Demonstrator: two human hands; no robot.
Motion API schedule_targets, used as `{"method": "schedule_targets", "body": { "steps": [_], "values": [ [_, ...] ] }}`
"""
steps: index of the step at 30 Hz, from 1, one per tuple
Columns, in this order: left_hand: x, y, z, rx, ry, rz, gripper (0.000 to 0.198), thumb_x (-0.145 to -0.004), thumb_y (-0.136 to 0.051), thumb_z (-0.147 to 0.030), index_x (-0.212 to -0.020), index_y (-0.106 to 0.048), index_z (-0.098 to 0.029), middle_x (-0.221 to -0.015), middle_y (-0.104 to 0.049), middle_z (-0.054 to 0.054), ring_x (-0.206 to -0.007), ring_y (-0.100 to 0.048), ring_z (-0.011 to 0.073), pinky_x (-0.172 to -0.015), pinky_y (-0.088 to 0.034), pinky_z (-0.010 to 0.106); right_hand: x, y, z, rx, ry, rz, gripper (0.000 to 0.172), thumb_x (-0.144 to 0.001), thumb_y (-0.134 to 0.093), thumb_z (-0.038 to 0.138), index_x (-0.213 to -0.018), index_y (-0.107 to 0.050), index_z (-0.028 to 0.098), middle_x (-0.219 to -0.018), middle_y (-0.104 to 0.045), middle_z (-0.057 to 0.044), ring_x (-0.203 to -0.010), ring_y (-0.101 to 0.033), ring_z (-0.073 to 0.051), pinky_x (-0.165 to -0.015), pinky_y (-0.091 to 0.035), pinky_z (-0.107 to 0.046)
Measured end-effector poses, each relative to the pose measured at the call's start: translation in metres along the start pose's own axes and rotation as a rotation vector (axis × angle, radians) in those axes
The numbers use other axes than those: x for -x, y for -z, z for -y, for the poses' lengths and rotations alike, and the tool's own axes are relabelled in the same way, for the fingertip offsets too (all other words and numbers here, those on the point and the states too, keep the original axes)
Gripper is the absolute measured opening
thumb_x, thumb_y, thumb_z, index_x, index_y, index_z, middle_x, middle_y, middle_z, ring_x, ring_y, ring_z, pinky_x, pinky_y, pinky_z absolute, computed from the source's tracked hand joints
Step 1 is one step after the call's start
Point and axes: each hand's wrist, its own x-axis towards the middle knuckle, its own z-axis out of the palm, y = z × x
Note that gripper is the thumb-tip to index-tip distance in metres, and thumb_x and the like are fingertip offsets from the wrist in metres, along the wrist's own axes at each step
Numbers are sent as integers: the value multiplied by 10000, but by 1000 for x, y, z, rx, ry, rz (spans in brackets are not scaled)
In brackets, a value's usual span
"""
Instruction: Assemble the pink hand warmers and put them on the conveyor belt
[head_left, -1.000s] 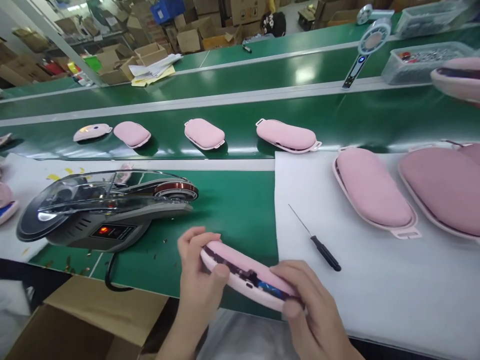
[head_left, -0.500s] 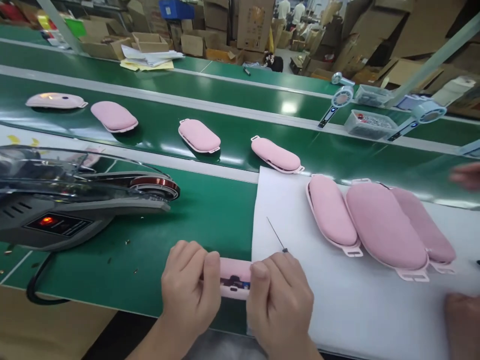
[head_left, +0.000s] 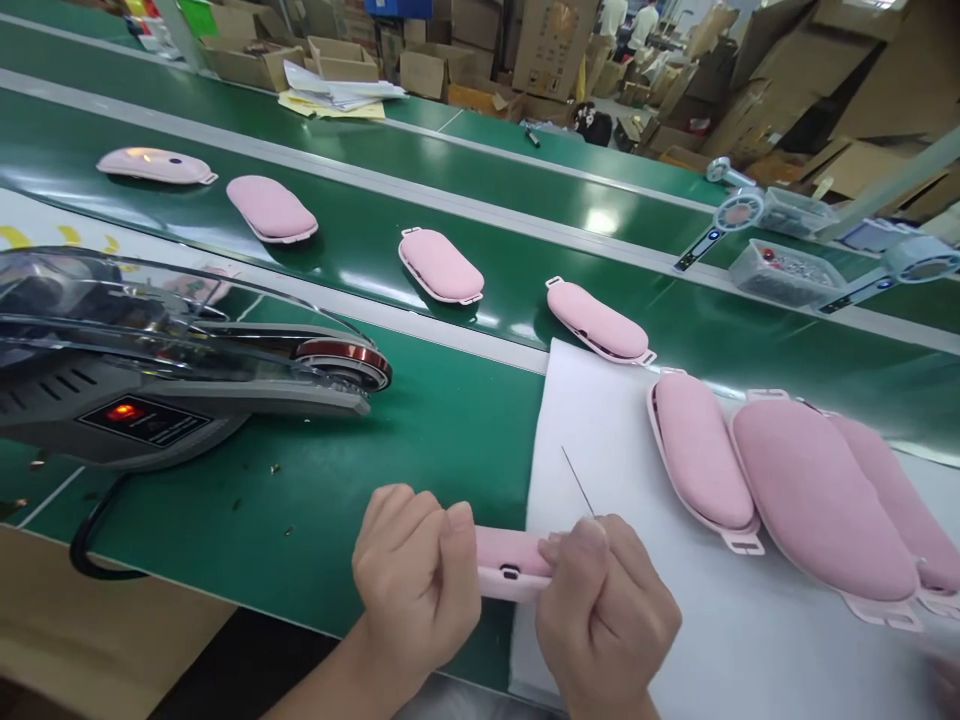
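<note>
Both hands are gripping one pink casing at the near edge of the tabletop, just where the green surface is meeting the white mat. The left hand is curling into a fist over the casing's left end, its grip clamped on it with the thumb pressing on top. The right hand is closing over the right end in the same way, its grip likewise clamped on the casing. Only a short middle stretch, with a small dark opening on its near side, is showing between the two fists. The casing is lying roughly level, left to right. Whether it is resting on the tabletop or hanging just above it cannot be told.

A thin tool is lying on the mat just beyond the right hand, its shaft pointing far and left and its near end hiding behind the knuckles. To the right, three mat units, also pink, are lying close side by side. On the left a grey tape dispenser is sitting with a red light glowing. Farther off, four belt units are lying spaced apart on the conveyor belt. Two handheld fans and a clear tray are sitting beyond it.
</note>
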Motion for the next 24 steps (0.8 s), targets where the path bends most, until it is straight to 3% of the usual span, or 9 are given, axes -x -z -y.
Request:
{"method": "schedule_targets", "body": {
  "steps": [4,7,10,17,21,24],
  "values": [
    [5,7,0,52,11,25,256,-795,-446,24,-656,-515,-180,-516,-498,-24,-519,-417,116,-545,-320,314,6,12,-2,-61,-12,31,242,-876,-421,23,-771,-601,147,-681,-570,-23,-625,-521,-123,-556,-394,-270],
    [8,8,-5,6,35,55,230,-807,-465,-13,-675,-556,-178,-597,-572,6,-618,-506,141,-632,-396,334,11,16,-8,-9,-141,23,289,-945,-376,118,-787,-614,158,-736,-597,-34,-703,-567,-131,-610,-431,-269],
    [10,3,-10,-57,52,65,197,-819,-481,-73,-708,-596,-188,-667,-636,26,-679,-531,165,-686,-398,360,13,11,-12,-88,-248,-6,394,-994,-308,194,-744,-612,170,-701,-590,-25,-683,-570,-123,-573,-420,-254],
    [7,-12,-12,-112,59,-15,223,-778,-463,-64,-625,-560,-193,-534,-606,1,-550,-521,147,-604,-356,338,3,-10,-6,-216,-389,-260,388,-959,-415,170,-623,-609,167,-536,-491,24,-540,-498,-106,-537,-388,-278],
    [2,-11,-9,-84,58,70,233,-764,-479,-36,-605,-554,-189,-510,-580,-18,-539,-500,131,-594,-350,319,-1,-17,-3,-184,-446,-354,374,-921,-452,124,-587,-615,164,-502,-459,36,-509,-481,-99,-528,-375,-282],
    [2,-7,-5,-48,22,110,217,-756,-498,-34,-618,-567,-186,-522,-587,-26,-550,-509,123,-603,-355,315,0,-18,-4,-164,-393,-383,343,-875,-461,73,-569,-591,160,-501,-452,43,-492,-472,-96,-515,-364,-279]
  ]
}}
